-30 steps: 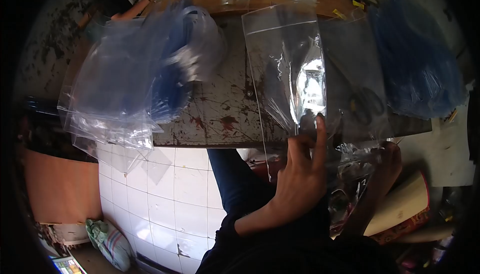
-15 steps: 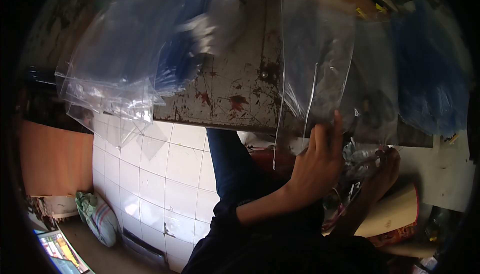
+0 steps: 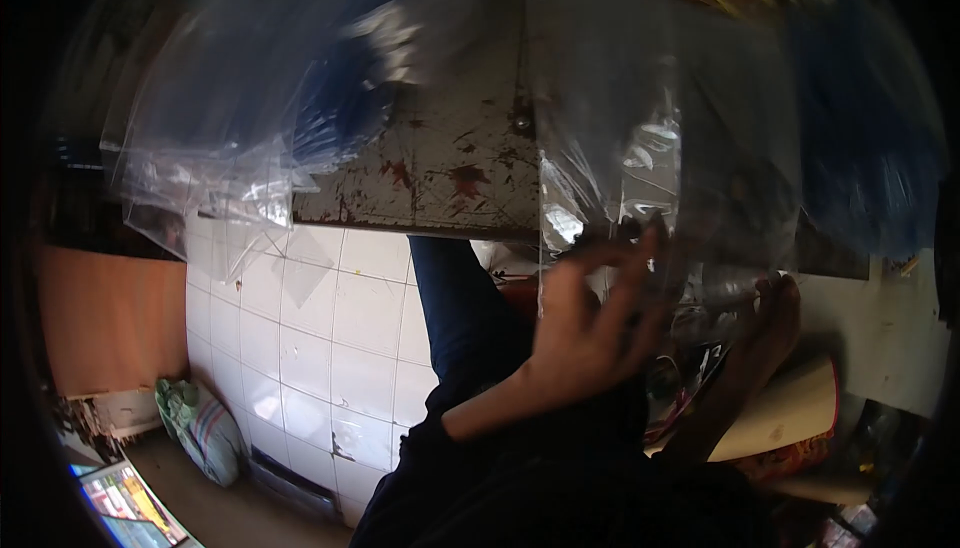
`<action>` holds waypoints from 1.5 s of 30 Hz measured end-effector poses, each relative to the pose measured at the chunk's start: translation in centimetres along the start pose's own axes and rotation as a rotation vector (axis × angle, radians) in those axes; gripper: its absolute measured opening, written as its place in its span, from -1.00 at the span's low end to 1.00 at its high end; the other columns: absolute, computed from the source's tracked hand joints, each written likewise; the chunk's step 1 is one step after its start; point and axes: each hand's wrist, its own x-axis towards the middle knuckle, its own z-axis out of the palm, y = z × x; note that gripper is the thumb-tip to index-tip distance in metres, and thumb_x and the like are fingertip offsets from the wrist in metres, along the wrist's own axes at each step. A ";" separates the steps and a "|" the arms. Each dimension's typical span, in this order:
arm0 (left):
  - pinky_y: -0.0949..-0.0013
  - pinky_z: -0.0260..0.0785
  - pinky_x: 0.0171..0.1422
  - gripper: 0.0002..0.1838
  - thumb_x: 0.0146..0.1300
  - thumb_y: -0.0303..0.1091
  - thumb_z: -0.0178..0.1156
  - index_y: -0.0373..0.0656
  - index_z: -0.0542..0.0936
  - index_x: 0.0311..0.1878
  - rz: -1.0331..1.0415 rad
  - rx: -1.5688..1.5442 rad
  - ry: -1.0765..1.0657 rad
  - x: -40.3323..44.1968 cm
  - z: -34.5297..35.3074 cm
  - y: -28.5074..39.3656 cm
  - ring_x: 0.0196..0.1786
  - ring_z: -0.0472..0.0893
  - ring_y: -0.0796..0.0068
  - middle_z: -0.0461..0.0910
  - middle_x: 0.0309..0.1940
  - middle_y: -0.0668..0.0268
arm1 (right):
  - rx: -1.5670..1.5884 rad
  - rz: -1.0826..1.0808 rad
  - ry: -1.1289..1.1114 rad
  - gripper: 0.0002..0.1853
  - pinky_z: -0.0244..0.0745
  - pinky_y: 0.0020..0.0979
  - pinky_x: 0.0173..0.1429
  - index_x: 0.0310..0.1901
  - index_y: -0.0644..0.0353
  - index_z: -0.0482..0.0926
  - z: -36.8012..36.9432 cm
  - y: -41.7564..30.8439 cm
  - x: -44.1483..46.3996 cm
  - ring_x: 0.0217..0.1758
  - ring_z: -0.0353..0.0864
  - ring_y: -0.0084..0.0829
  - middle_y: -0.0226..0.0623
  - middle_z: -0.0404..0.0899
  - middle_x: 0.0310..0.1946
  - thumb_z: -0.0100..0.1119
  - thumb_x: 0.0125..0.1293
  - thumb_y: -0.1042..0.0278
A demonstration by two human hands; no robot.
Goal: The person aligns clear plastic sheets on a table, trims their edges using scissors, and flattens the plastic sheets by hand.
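Note:
Clear plastic bags (image 3: 610,98) lie over the right part of the worn table. My left hand (image 3: 600,313) is at their lower edge, fingers apart and slightly blurred, touching the plastic. To its right, my right hand (image 3: 775,313) has its fingers closed on the gathered ends of the clear bags. A bluish pile of plastic bags (image 3: 870,148) lies beyond it on the right. Another stack of clear bags (image 3: 210,138) hangs over the table's front edge on the left.
The scratched table (image 3: 450,183) spans the front. Below are white floor tiles (image 3: 310,348), an orange-brown panel (image 3: 115,323), a striped sack (image 3: 205,433) and a lit screen (image 3: 130,503). A cream roll (image 3: 790,418) lies at the lower right.
The view has tilted downward. The top clear bag swung right, then its left edge moved back left. My left hand has shifted left and its fingers have spread; my right hand keeps its grip.

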 end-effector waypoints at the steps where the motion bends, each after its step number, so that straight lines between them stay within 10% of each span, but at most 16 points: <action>1: 0.44 0.45 -0.38 -0.41 0.05 -0.33 0.18 -0.28 0.33 0.18 -0.043 -0.033 0.059 -1.1 -0.8 -0.5 -0.10 0.39 0.29 0.24 -0.09 0.05 | -0.037 -0.046 -0.058 -0.73 0.44 -0.49 -0.28 -0.16 0.28 0.41 -0.4 0.7 0.1 -0.24 0.44 -0.49 -0.30 0.43 -0.36 -0.02 0.26 0.22; 6: 0.21 0.22 0.10 -0.26 -0.02 0.05 0.21 -0.33 0.26 0.08 -0.263 -0.233 0.271 -4.9 -2.0 -1.9 0.09 0.20 0.22 0.08 0.04 0.05 | 0.053 0.005 -0.094 -0.70 0.50 -0.39 -0.11 -0.06 0.34 0.38 -1.0 1.8 0.4 -0.12 0.45 -0.46 -0.26 0.45 -0.22 0.04 0.23 0.36; 9: 0.18 0.14 0.15 -0.23 -0.03 -0.03 0.24 -0.33 0.14 0.11 -0.352 -0.671 0.332 -5.5 -0.8 -0.7 0.14 0.17 0.24 0.10 0.06 0.08 | 0.118 0.027 -0.062 -0.67 0.51 -0.36 -0.15 -0.04 0.34 0.38 -0.3 1.7 0.1 -0.10 0.46 -0.44 -0.27 0.45 -0.20 0.03 0.25 0.30; 13: 0.17 0.06 0.21 -0.21 -0.05 -0.06 0.28 -0.23 0.05 0.11 -0.401 -0.470 0.105 -4.7 -1.2 0.5 0.19 0.12 0.27 0.04 0.07 0.16 | 0.403 0.178 -0.076 -0.67 0.51 -0.34 -0.20 -0.05 0.31 0.39 -0.4 1.6 0.6 -0.12 0.46 -0.43 -0.26 0.44 -0.22 -0.01 0.29 0.23; 23: 0.30 0.09 0.12 -0.47 0.09 -0.19 0.16 -0.21 0.17 0.02 -0.506 -0.621 0.236 -3.4 -0.7 1.0 0.03 0.22 0.41 0.16 -0.01 0.20 | 0.343 0.118 -0.117 -0.69 0.54 -0.34 -0.20 -0.08 0.29 0.39 -0.1 1.0 0.1 -0.15 0.46 -0.47 -0.28 0.42 -0.24 -0.05 0.32 0.20; 30: 0.64 0.02 -0.38 -0.77 0.31 -0.33 -0.12 -0.20 0.27 -0.02 -0.542 -0.709 0.386 -3.5 -0.8 0.8 -0.44 0.18 0.77 0.31 -0.20 0.33 | 0.286 0.112 -0.033 -0.68 0.56 -0.38 -0.24 -0.06 0.29 0.39 0.2 1.4 0.3 -0.16 0.46 -0.49 -0.26 0.41 -0.22 -0.09 0.34 0.19; 34: 0.61 0.12 -0.34 -0.80 0.30 -0.40 -0.11 -0.22 0.32 -0.04 -0.619 -0.662 0.432 -3.5 -1.1 1.0 -0.38 0.26 0.73 0.35 -0.23 0.33 | 0.195 0.065 -0.053 -0.67 0.55 -0.39 -0.25 -0.06 0.31 0.39 -0.2 1.5 0.2 -0.17 0.46 -0.49 -0.24 0.41 -0.22 -0.11 0.34 0.18; 37: 0.57 0.23 -0.23 -0.81 0.27 -0.44 -0.05 -0.24 0.38 -0.06 -0.578 -0.613 0.583 -3.8 -1.9 0.2 -0.27 0.36 0.66 0.35 -0.17 0.32 | -0.468 -0.569 -0.087 -0.76 0.36 -0.30 -0.14 -0.18 0.22 0.43 -0.7 2.1 -0.4 -0.17 0.45 -0.33 -0.24 0.45 -0.25 -0.05 0.29 0.22; 40: 0.56 0.18 -0.10 -0.75 0.24 -0.46 -0.02 -0.29 0.41 -0.02 -0.596 -0.549 0.717 -3.5 -4.0 -1.6 -0.18 0.36 0.60 0.33 0.00 0.30 | -0.402 -0.490 -0.149 -0.75 0.38 -0.32 -0.23 -0.20 0.25 0.45 -0.5 1.9 -1.4 -0.17 0.49 -0.21 -0.16 0.48 -0.26 -0.03 0.26 0.23; 45: -0.01 -0.11 0.36 -0.39 0.20 -0.18 0.05 -0.31 0.18 0.24 -0.386 0.246 0.516 -2.3 -7.8 -3.6 0.35 0.09 0.22 0.17 0.25 0.12 | -0.236 -0.064 -0.309 -0.70 0.39 -0.52 -0.38 -0.35 0.32 0.52 2.7 -0.2 -3.1 -0.53 0.57 -0.44 -0.22 0.58 -0.52 -0.08 0.33 0.24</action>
